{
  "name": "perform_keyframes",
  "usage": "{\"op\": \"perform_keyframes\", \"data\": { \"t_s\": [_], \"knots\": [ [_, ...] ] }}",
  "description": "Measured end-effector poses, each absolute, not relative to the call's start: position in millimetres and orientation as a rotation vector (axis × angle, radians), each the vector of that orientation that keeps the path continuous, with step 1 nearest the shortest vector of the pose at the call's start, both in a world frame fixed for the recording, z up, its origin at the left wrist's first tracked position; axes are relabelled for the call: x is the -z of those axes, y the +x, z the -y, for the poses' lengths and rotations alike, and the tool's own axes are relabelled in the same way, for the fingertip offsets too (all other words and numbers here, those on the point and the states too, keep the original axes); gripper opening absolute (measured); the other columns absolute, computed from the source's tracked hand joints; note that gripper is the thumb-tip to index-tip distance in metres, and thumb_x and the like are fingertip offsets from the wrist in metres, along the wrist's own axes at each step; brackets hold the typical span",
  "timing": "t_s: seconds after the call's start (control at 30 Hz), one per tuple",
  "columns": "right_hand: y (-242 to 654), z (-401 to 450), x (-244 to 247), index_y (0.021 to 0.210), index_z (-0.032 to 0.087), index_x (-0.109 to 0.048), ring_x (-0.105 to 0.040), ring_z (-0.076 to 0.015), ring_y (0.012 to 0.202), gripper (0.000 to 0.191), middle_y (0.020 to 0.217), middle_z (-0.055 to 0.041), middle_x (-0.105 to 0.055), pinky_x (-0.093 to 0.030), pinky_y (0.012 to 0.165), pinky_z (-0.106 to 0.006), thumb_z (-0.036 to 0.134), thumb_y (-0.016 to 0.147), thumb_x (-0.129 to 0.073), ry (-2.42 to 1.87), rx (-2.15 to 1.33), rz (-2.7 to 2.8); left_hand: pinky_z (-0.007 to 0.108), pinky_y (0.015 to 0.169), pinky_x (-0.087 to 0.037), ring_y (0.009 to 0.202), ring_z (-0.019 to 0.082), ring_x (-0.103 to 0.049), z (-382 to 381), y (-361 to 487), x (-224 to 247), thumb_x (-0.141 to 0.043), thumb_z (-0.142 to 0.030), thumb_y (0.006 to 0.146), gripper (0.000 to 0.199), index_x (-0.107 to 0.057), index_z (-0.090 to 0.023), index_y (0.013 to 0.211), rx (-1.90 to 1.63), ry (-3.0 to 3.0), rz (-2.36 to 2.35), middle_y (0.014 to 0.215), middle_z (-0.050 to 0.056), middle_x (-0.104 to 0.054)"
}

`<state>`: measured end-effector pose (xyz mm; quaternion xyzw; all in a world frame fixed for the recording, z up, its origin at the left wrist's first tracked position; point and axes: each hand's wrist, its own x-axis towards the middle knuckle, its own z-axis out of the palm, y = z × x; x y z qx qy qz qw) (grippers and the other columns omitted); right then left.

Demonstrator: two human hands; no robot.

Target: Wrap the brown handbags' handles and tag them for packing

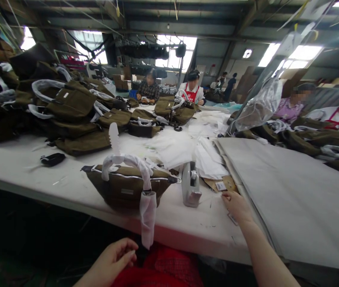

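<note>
My left hand [118, 257] hovers in front of the table edge, its fingers loosely curled and apart from the thumb, nothing visible in it. My right hand [237, 203] reaches over the table with thumb and fingers pinched together beside a brown card piece [231, 183] bearing a white label [220, 186]; whatever is between the fingertips is too small to tell. An olive bag [124, 195] with a zipper stands near the front edge, its handle [135, 160] wrapped in white. A wrapped strap [148, 223] hangs over the edge. The grey tape dispenser [191, 185] stands right of the bag.
Olive bags [67, 103] are piled at the back left. White sheets [208, 157] lie behind the dispenser. Large grey sheets [301, 191] cover the right side. A black item [52, 159] lies at the left. A clear plastic bag [259, 105] hangs at right. People work beyond.
</note>
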<state>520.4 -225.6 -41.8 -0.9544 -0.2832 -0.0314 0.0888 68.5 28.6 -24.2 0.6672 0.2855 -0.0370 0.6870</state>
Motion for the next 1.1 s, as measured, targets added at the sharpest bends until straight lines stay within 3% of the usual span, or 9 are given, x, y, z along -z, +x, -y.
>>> {"op": "perform_keyframes", "data": {
  "t_s": [0.2,0.33,0.6,0.77,0.97,1.03,1.1],
  "knots": [
    [527.6,244.6,15.8,0.097,0.023,-0.071,-0.065,-0.0227,0.083,0.030,0.100,-0.0075,-0.072,-0.040,0.067,-0.031,0.042,0.088,-0.051,-2.834,0.215,0.692,0.034,0.079,-0.048,0.083,0.021,-0.063,-30.1,71.8,23.8,-0.063,-0.064,0.076,0.056,-0.061,-0.013,0.101,0.077,1.464,-0.635,0.090,0.009,-0.067],
    [525.0,253.2,-9.6,0.093,0.023,-0.071,-0.064,-0.0262,0.071,0.035,0.079,-0.0088,-0.072,-0.035,0.057,-0.032,0.050,0.085,-0.050,-2.835,0.286,0.494,0.033,0.078,-0.048,0.083,0.021,-0.063,-28.9,72.2,23.1,-0.063,-0.063,0.077,0.056,-0.061,-0.013,0.102,0.078,1.467,-0.624,0.090,0.009,-0.067],
    [494.0,241.9,-37.1,0.093,0.025,-0.071,-0.067,-0.0213,0.067,0.043,0.075,-0.0019,-0.074,-0.041,0.055,-0.029,0.061,0.081,-0.051,-2.654,0.217,0.430,0.033,0.078,-0.048,0.084,0.021,-0.063,-28.5,70.5,23.3,-0.060,-0.058,0.080,0.050,-0.061,-0.013,0.102,0.096,1.517,-0.597,0.092,0.010,-0.067],
    [481.9,233.5,-38.6,0.095,0.022,-0.069,-0.066,-0.0222,0.066,0.045,0.077,-0.0055,-0.075,-0.042,0.056,-0.030,0.061,0.079,-0.053,-2.575,0.072,0.429,0.033,0.079,-0.048,0.084,0.022,-0.064,-31.9,68.5,23.0,-0.058,-0.054,0.082,0.046,-0.061,-0.013,0.103,0.086,1.525,-0.585,0.093,0.010,-0.068],
    [485.1,227.9,-11.1,0.099,0.020,-0.069,-0.058,-0.0142,0.046,0.046,0.080,-0.0035,-0.075,-0.044,0.048,-0.027,0.058,0.084,-0.047,-2.561,-0.302,0.608,0.034,0.081,-0.048,0.085,0.022,-0.064,-31.8,65.3,24.5,-0.059,-0.055,0.081,0.046,-0.062,-0.014,0.102,0.091,1.525,-0.601,0.092,0.010,-0.068],
    [487.6,224.6,0.6,0.103,0.019,-0.069,-0.060,-0.0144,0.049,0.044,0.084,-0.0043,-0.075,-0.046,0.053,-0.027,0.054,0.086,-0.049,-2.596,-0.350,0.674,0.034,0.081,-0.048,0.085,0.022,-0.064,-30.5,65.5,25.0,-0.060,-0.055,0.080,0.046,-0.062,-0.014,0.101,0.092,1.521,-0.603,0.092,0.009,-0.068],
    [492.4,221.4,10.1,0.107,0.018,-0.069,-0.066,-0.0181,0.065,0.038,0.093,-0.0085,-0.075,-0.048,0.064,-0.029,0.044,0.088,-0.049,-2.663,-0.293,0.711,0.034,0.081,-0.048,0.085,0.021,-0.064,-29.1,66.4,25.3,-0.060,-0.054,0.080,0.045,-0.062,-0.014,0.100,0.090,1.515,-0.604,0.091,0.009,-0.068]
  ]
}}
